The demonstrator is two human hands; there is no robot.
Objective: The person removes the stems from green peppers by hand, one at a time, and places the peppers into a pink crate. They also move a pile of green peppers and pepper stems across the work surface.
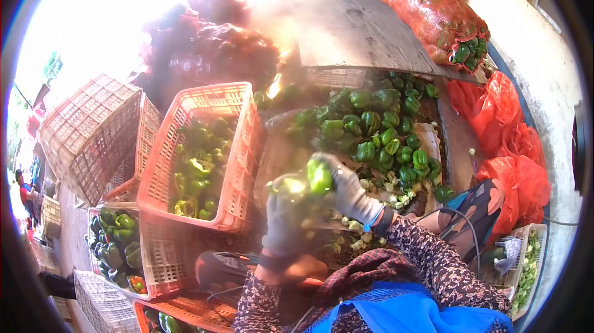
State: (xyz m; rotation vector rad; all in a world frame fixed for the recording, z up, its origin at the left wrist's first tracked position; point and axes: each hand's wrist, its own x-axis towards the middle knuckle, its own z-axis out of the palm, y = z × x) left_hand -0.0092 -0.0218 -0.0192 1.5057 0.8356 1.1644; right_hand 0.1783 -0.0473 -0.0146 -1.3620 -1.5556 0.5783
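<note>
Below the head camera, at the middle of the picture, the right hand [348, 192] in a grey work glove is closed round a glossy green bell pepper [320, 176], fingers curled over its top; the left hand [286, 220], also grey-gloved, sits just beside it, lower and to the left, blurred, with a second pale green pepper [286, 186] against its fingers; whether that hand grips it or only touches it I cannot tell; both forearms wear dark patterned sleeves [427, 252], above a blue apron [421, 311]; beyond the hands lies a loose heap of green bell peppers [371, 129] on a wooden platform [359, 30], with pale cut scraps [387, 187] at its near edge; left of the hands a tilted orange plastic lattice crate [238, 147] holds more green peppers; lower left a white plastic crate [93, 246] also holds peppers; at upper right a red mesh sack [427, 14] stuffed with peppers rests on the platform; crumpled red mesh bags [513, 141] lie at the right.
</note>
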